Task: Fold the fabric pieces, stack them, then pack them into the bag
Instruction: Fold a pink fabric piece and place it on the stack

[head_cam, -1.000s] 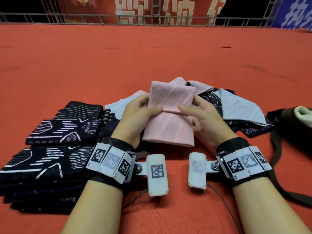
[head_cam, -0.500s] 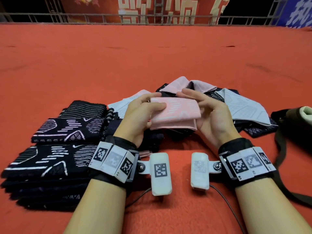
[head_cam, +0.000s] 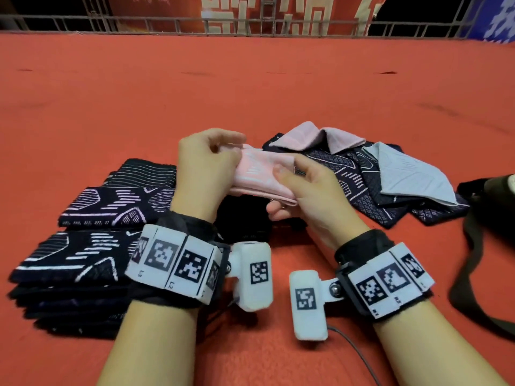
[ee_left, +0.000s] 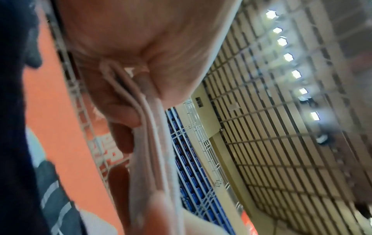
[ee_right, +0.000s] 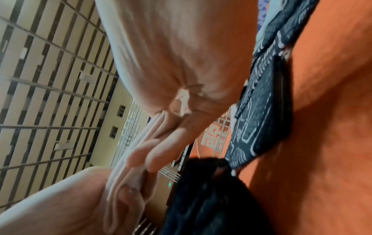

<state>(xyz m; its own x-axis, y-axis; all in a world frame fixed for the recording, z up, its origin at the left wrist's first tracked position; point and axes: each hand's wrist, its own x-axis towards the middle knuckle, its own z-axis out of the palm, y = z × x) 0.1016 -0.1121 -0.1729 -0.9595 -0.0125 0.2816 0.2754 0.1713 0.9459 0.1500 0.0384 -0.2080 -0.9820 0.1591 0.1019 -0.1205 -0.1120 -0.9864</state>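
While both hands work at it, the folded pale pink knit cloth (head_cam: 262, 176) has shrunk from a tall hanging panel a second ago to a slim bar held level above the red felt table (head_cam: 250, 93). From the head view, the left hand (head_cam: 206, 168) pinches the cloth's end at nine o'clock, fingers curled over the top. The right hand (head_cam: 303, 196) clamps the end at three o'clock, thumb on top, fingers underneath. So the last fold looks closed, and by my reckoning this piece is about ready to stack. Over at eight o'clock sits the stack of folded black cloths with pale line patterns (head_cam: 75, 263), a likely landing spot. Up at two o'clock lies the loose heap of unfolded pink, grey and black cloths (head_cam: 370, 174), so plenty of folding is left. Out at three o'clock, at the frame's edge, waits the dark olive strapped bag (head_cam: 485, 207), well apart from the hands, with packing not yet begun.

Now the left wrist view: blurred, but the folded layers of pink cloth (ee_left: 153, 143) run edge-on out of the pinch, thumb (ee_left: 120, 109) on one face, and a hall ceiling behind.

On to the right wrist view: the fingertips (ee_right: 145, 157) lie flat along the cloth's layered edge (ee_right: 128, 160), with the other hand gripping at seven o'clock. Black patterned cloth (ee_right: 259, 114) lies on the red felt at three o'clock.
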